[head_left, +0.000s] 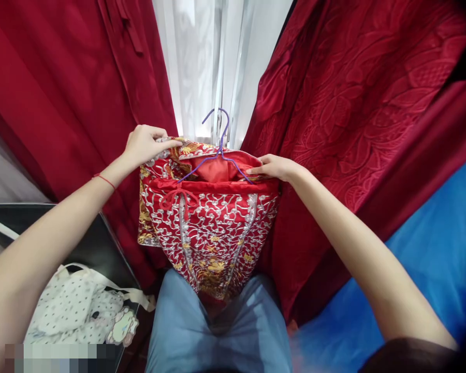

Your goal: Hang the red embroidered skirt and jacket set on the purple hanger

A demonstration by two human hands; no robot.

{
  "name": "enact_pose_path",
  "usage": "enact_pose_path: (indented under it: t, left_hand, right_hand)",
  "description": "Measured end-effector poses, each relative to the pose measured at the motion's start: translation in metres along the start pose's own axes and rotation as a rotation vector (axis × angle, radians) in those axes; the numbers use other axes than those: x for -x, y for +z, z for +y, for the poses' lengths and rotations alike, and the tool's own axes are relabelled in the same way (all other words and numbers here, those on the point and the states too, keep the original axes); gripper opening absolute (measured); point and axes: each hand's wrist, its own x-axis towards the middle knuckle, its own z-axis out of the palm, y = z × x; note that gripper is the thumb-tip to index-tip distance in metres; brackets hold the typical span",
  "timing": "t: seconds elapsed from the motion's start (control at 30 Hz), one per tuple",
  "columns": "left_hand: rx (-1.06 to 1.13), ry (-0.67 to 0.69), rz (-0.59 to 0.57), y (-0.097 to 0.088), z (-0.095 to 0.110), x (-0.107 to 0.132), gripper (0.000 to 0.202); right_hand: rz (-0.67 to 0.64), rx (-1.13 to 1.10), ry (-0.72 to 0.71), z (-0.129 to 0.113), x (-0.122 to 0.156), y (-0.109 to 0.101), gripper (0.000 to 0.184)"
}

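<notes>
The embroidered red garment (221, 223) hangs upright at the middle of the view, its lower end between the knees of the wearer's blue-grey trousers (217, 342). A purple hanger (221, 137) sits at its top opening, hook toward 12 o'clock. The left hand (144, 146), at the garment's 10 o'clock, has its grip closed on the upper edge; the right hand (278, 167), at 2 o'clock, pinches the opposite edge beside the hanger's arm.

Around them the room is close with fabric: sheer white cloth (194, 62) at 12, a smooth red drape (62, 88) at 10, and a red drape with raised leaf shapes (341, 103) at 2. Bright blue fabric (415, 259) spreads at 4. At 8, a dotted white bag (66, 305) rests on a glossy black surface (101, 243).
</notes>
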Motion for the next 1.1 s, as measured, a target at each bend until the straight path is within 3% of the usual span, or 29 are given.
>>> enact_pose_path:
  t: [0.07,0.13,0.2,0.27,0.33,0.43,0.63,0.7,0.77,0.87,0.97,1.1]
  left_hand:
    - [-0.194,0.181,-0.046,-0.01,-0.004,0.001,0.053]
    - [-0.334,0.308,-0.129,-0.023,-0.006,0.0,0.057]
    - [-0.399,0.343,-0.176,-0.037,-0.009,-0.005,0.056]
    - [-0.413,0.328,-0.148,-0.046,-0.014,-0.014,0.053]
    - [-0.41,0.319,-0.085,-0.047,-0.024,-0.022,0.05]
    - [-0.479,0.341,-0.059,-0.029,-0.05,-0.026,0.049]
    - [-0.66,0.455,-0.14,0.028,-0.108,0.01,0.043]
    - [-0.741,0.4,-0.121,0.037,-0.112,0.021,0.04]
    - [-0.775,0.254,-0.123,0.04,-0.106,0.024,0.039]
    - [-0.7,-0.068,-0.104,0.038,-0.082,0.016,0.037]
    - [-0.587,-0.303,0.019,0.035,-0.053,0.002,0.038]
    - [-0.49,-0.335,0.192,0.041,-0.03,-0.009,0.032]
  right_hand:
    - [0.103,-0.109,-0.037,0.0,-0.002,0.004,0.017]
    - [0.291,-0.123,-0.135,-0.008,-0.007,0.01,0.013]
    - [0.517,-0.087,-0.252,-0.019,-0.013,0.02,0.018]
    - [0.659,-0.061,-0.299,-0.029,-0.018,0.033,0.025]
    - [0.684,-0.059,-0.283,-0.033,-0.02,0.05,0.03]
    - [0.64,-0.072,-0.321,-0.025,-0.017,0.074,0.034]
    - [0.458,-0.194,-0.49,-0.001,-0.018,0.09,0.041]
    - [0.411,-0.239,-0.496,0.001,-0.022,0.089,0.037]
    - [0.366,-0.274,-0.498,0.001,-0.025,0.087,0.036]
    - [0.324,-0.327,-0.493,-0.001,-0.026,0.087,0.038]
    - [0.332,-0.366,-0.486,-0.001,-0.026,0.089,0.041]
    - [0.348,-0.364,-0.502,0.001,-0.027,0.089,0.042]
